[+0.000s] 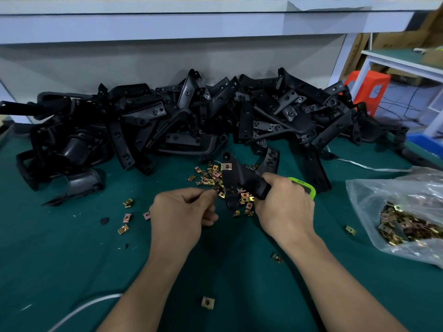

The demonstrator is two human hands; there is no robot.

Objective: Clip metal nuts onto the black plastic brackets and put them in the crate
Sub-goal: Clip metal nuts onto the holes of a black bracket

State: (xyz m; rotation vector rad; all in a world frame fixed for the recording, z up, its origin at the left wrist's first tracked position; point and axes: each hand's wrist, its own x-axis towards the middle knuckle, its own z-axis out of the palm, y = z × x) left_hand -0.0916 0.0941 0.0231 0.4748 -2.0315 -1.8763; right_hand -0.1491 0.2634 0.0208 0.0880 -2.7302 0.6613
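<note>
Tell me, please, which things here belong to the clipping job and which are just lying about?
Job: held bracket, right hand gripping it, loose nuts, bracket pile, bag of nuts.
Lying about: orange stool, white cable.

This is a factory assembly workshop. A long bench [72,271] covered in a green mat carries a big heap of identical black brackets [215,111] along its far edge. Loose metal nuts [211,174] lie scattered mid-bench, with a clear bag [374,188] of more at the right. A plain white shelf [167,22] runs above. Far right stand a second green-topped bench [395,59], an orange stool [366,89] and cardboard [359,49].
</note>
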